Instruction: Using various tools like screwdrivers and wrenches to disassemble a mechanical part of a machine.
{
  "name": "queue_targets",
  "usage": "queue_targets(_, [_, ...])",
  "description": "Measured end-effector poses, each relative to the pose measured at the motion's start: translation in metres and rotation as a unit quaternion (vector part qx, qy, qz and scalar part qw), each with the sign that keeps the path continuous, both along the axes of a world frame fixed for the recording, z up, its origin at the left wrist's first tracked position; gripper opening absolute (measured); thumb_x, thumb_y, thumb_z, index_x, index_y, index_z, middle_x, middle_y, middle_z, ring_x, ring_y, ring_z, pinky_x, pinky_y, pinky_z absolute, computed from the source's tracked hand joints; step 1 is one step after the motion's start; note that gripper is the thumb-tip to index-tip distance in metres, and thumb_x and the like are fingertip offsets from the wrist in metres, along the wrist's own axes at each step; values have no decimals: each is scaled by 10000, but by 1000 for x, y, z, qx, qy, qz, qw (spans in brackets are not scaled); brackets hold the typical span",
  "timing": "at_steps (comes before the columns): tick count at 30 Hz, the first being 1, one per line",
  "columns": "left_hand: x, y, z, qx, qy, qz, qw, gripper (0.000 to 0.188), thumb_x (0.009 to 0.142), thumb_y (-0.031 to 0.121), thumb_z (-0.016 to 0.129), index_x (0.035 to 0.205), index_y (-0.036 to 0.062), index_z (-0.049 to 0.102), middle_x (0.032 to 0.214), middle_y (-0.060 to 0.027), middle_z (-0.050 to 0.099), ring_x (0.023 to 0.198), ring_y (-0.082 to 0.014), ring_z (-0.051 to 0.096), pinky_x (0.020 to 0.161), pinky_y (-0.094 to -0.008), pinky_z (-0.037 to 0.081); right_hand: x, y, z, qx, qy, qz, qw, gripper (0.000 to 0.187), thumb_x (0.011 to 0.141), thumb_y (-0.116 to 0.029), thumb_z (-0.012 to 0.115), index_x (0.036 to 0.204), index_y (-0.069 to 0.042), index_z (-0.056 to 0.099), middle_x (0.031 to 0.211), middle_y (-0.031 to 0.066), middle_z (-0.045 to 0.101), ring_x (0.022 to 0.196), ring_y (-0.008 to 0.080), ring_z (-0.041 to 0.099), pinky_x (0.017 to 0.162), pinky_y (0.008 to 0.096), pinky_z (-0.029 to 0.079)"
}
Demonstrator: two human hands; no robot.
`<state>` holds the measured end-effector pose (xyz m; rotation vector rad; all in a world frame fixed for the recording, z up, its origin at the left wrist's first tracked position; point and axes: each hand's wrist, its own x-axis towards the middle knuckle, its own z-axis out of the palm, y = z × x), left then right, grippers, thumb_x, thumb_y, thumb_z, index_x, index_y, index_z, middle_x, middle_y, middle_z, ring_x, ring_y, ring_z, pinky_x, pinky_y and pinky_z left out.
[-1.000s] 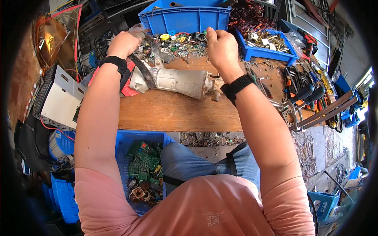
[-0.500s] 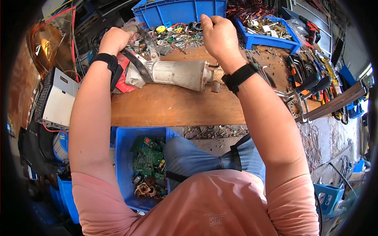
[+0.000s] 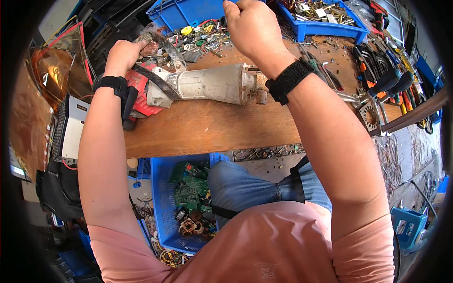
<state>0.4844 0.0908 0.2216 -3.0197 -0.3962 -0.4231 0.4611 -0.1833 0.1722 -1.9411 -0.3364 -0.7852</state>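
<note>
The white-and-red power tool [image 3: 207,85] lies on the table [image 3: 212,125]. Our left hand's [image 3: 123,55] grip wraps a ribbed handle [image 3: 143,37]; our right hand [image 3: 255,35] curls near the tool's rusty end — holding what, we can't make out. We judge this as steadying; shifting it would call for both hands. Below, a blue crate [image 3: 163,203] holds circuit boards [image 3: 188,193]; beyond, a blue tray [image 3: 325,29] holds metal pieces [image 3: 339,13].

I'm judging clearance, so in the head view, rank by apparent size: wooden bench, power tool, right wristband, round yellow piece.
Largest to smallest:
wooden bench
power tool
right wristband
round yellow piece
The wristband looks nearer the camera, perhaps exaggerating its size.
</note>
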Motion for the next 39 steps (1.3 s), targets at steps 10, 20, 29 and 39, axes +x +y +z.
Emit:
queue_targets(10, [-5,-5,3,-28,9,2,1000,551,745,477,543,902,-46,620,943,-254,589,927,-381,557,814,-387,426,-4,0,3,2,38,9,999,353,847,-275,461,725,20,612,734,237,596,743,396,574,721,436,460])
queue_targets(20, [-10,2,2,-13,-3,-6,1000,518,761,451,533,859,-49,626,920,-266,584,899,-393,555,802,-403,430,-10,-2,2,15,63,70,995,338,855,-263,481,754,35,604,735,259,585,758,409,568,715,428,455])
queue_targets(29, [8,0,-9,120,-19,-163,979,405,800,468,464,869,102,622,805,-246,578,756,-395,564,675,-450,441,6,-27,0,-282,-94,28,954,187,728,-179,546,692,-14,626,710,189,602,716,318,605,729,406,486])
queue_targets(39, [8,13,-16,-69,-115,-71,988,394,744,288,592,895,-75,593,903,-292,567,898,-419,539,773,-440,425,-120,-70,58,-211,-170,107,957,388,638,-172,669,943,-1,500,944,166,493,851,304,497,730,392,427])
